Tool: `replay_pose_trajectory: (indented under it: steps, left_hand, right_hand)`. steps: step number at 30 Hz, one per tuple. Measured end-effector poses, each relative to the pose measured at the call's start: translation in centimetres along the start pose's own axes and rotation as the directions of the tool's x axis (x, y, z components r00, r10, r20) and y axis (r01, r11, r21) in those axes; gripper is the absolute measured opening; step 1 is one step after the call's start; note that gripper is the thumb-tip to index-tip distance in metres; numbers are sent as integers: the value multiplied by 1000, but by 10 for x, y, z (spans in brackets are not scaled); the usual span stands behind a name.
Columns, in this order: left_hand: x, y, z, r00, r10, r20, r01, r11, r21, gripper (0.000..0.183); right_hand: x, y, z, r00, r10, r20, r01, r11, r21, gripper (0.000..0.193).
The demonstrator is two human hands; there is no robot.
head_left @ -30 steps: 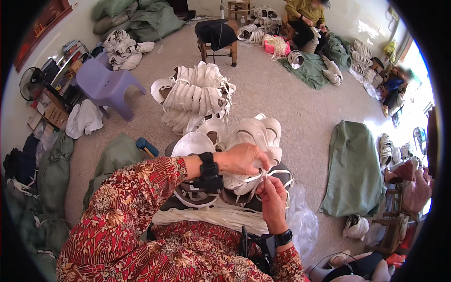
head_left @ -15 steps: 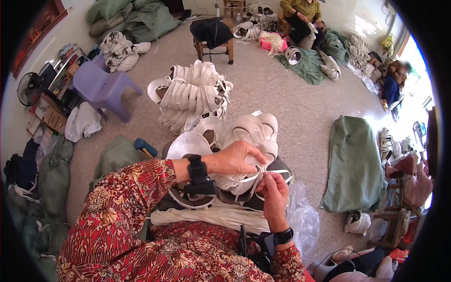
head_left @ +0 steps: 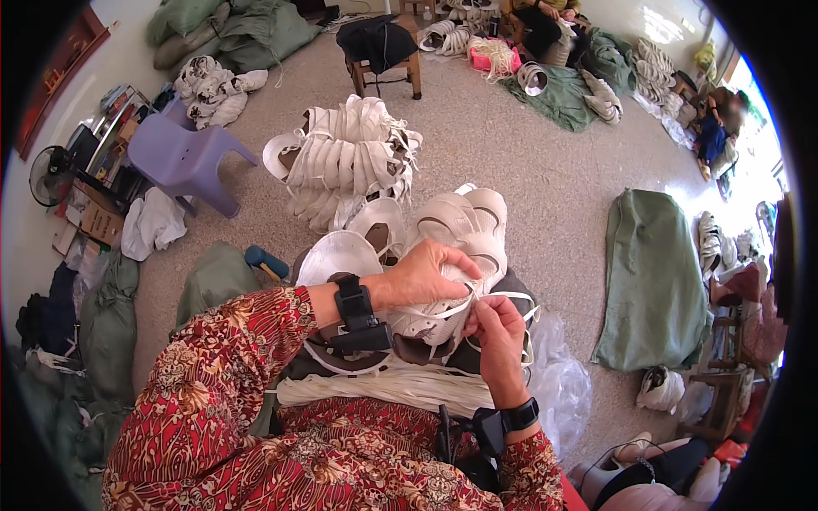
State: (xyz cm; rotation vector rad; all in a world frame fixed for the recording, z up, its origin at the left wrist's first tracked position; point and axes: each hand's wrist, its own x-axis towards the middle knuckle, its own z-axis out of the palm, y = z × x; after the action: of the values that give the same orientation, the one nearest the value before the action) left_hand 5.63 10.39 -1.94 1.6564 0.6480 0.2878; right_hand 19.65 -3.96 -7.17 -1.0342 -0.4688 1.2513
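A white shoe upper (head_left: 417, 326) with a dark lining lies before me, its toe pointing away, against several more uppers. My left hand (head_left: 426, 277) reaches across it from the left, with thumb and forefinger bent in at the lacing edge; exactly what the fingertips grip is partly hidden. Close by on the right, my right hand (head_left: 498, 332) pinches a flat white shoelace (head_left: 515, 296) at the eyelets. One loop of the lace stands out to the right, and another stretch crosses the upper under my left thumb.
A bundle of white laces (head_left: 383, 390) lies across my lap. Stacked uppers (head_left: 349, 162) stand ahead, with a purple chair (head_left: 183, 157) to their left. A blue-headed mallet (head_left: 266, 262) lies left, a green sack (head_left: 656, 281) right. Other people sit at the far right.
My right hand has shifted slightly up and left, closer to my left fingertips. The left thumb and forefinger have drawn closer together over the lacing edge. The view has tilted a little.
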Motion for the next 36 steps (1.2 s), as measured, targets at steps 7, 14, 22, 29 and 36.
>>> replay_pose_trajectory:
  steps: [7,14,22,29,36]
  left_hand:
    - [-2,2,1,998,-60,-5,60,998,-20,27]
    - [0,-1,3,997,-79,14,80,995,-55,27]
    - [-1,7,2,999,-34,30,33,998,45,26]
    - [-2,-4,-6,996,15,82,-10,998,-61,25]
    - [5,-19,-7,997,1,79,16,976,-218,24]
  right_hand:
    - [-3,-1,-2,999,45,8,-45,998,-47,9]
    - [3,-6,-13,994,82,77,-76,994,-78,12]
    - [12,-17,-10,986,14,164,41,944,-328,10]
    - [2,-22,2,998,-52,40,65,810,-582,8]
    - [3,-26,15,890,-387,243,385,349,-855,11]
